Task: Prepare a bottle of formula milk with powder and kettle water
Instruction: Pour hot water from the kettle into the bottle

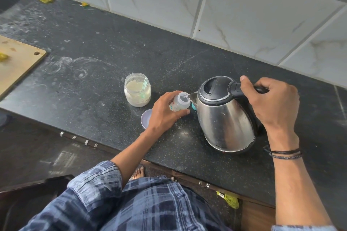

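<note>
Domed steel kettle (225,118), black handle gripped by right hand (274,103), spout over small translucent bottle (181,102) (base hidden) clasped by left hand (165,112).

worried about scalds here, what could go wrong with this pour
1. The bottle has a narrow mouth beside the spout of the kettle; a stronger tilt by the right hand could send water over the left hand gripping the bottle just below it, a scald if the water is hot.
2. The open powder jar stands close by; splashes may wet the powder.
</note>
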Motion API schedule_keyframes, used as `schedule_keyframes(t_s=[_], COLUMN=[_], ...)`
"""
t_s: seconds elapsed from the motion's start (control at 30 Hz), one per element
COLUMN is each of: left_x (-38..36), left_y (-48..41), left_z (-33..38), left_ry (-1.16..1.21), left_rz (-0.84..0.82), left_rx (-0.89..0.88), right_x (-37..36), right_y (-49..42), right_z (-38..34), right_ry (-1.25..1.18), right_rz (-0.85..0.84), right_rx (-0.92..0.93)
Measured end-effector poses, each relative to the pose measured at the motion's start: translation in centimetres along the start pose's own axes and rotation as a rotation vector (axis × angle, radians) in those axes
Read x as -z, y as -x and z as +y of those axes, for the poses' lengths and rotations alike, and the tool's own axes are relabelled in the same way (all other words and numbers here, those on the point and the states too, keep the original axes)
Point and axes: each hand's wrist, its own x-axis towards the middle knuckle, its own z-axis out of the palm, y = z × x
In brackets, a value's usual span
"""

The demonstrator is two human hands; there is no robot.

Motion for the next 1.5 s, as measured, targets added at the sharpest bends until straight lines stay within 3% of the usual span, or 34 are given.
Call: schedule_keyframes(t_s=[1.5], left_x=[-0.18], left_y=[0.35], left_z=[0.05], left_ry=[0.031], left_rz=[-0.017], left_rx=[0.022], right_x=[0.25], right_y=[-0.07], right_z=[-0.33], right_ry=[0.008], right_rz=[-0.023], right_rx=[-0.012])
